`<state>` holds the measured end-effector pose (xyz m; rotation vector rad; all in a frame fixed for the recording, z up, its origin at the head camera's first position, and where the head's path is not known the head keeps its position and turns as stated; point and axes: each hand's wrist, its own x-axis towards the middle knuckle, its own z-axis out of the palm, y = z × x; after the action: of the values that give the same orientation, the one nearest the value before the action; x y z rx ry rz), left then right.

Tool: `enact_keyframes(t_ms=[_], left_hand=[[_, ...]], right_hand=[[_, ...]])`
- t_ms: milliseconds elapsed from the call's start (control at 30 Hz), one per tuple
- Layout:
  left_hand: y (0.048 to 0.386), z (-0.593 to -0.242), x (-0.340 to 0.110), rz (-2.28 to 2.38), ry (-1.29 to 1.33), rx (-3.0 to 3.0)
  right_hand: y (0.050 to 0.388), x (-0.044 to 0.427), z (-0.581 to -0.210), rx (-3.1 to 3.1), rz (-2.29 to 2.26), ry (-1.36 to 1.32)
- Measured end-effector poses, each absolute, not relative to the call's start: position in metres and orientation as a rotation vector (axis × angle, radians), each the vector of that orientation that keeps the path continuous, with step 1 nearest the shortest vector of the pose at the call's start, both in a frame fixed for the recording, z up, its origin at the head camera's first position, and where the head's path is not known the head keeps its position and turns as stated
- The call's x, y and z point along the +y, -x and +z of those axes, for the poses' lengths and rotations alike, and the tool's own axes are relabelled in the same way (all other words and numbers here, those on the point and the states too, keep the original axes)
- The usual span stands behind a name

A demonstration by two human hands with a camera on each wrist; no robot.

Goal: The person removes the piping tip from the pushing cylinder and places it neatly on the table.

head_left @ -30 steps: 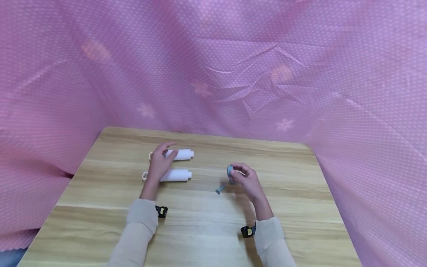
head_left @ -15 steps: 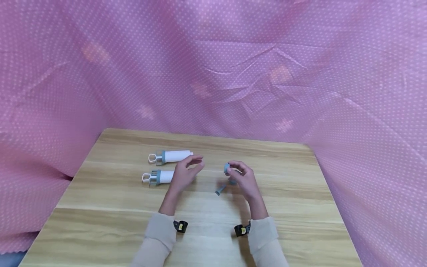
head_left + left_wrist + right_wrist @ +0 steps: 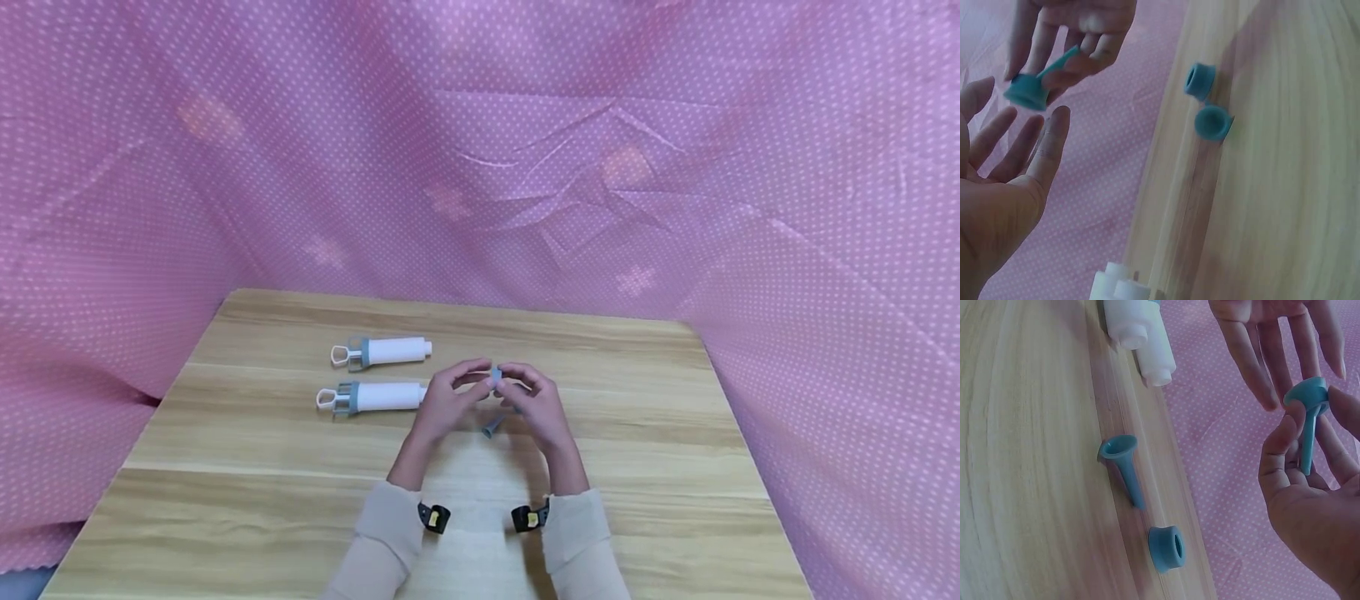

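My right hand (image 3: pixel 542 410) pinches a teal nozzle (image 3: pixel 1309 395) between thumb and fingers. This nozzle has a wide, cup-like end and a thin straight stem. Facing it from the left is my left hand (image 3: pixel 447 410), with its fingers spread and loosely bent. In the left wrist view, a small gap separates those fingertips from the nozzle's wide end. Below the hands, a flared teal nozzle (image 3: pixel 1127 472) lies on its side on the table. Close by is a short teal ring-shaped nozzle (image 3: pixel 1165 549), partly hidden by my right hand in the head view.
Two large white-barrelled syringes (image 3: pixel 397 350) with teal collars and white loop handles lie side by side at the left. They rest on a wood-grain table (image 3: pixel 247 500). A pink dotted cloth (image 3: pixel 480 167) hangs round the table's back and sides.
My left hand has moved right, from over the white syringes to the nozzle in my right hand. The right hand has shifted slightly left, still pinching the nozzle.
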<state>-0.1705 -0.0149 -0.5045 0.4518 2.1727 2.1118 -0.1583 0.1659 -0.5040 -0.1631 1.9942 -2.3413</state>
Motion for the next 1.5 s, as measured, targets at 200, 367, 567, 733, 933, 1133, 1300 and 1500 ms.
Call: enact_keyframes(t_ms=[200,367,567,733,933,1133,1300,1500], left_hand=[[0.167,-0.506,-0.012,2.058,-0.424,2.207],[0.166,-0.506,-0.015,2.072,-0.426,2.224],[0.166,-0.507,-0.018,2.113,-0.461,2.236],[0.169,-0.51,-0.022,2.12,-0.44,2.243],[0.17,-0.511,-0.023,2.154,-0.443,2.209],[0.17,-0.511,-0.022,2.205,-0.425,2.182],[0.17,-0.515,-0.022,2.247,-0.358,2.149],[0.17,-0.52,-0.02,2.293,-0.335,2.09]], right_hand=[[0.157,0.165,-0.508,1.962,-2.355,0.216],[0.156,0.165,-0.51,1.948,-2.364,0.235],[0.153,0.163,-0.512,1.912,-2.375,0.242],[0.154,0.164,-0.515,1.908,-2.357,0.19],[0.155,0.169,-0.519,1.942,-2.321,0.12],[0.155,0.168,-0.523,1.911,-2.39,0.087],[0.156,0.166,-0.525,1.915,-2.447,0.012],[0.158,0.165,-0.526,1.91,-2.534,-0.082]])
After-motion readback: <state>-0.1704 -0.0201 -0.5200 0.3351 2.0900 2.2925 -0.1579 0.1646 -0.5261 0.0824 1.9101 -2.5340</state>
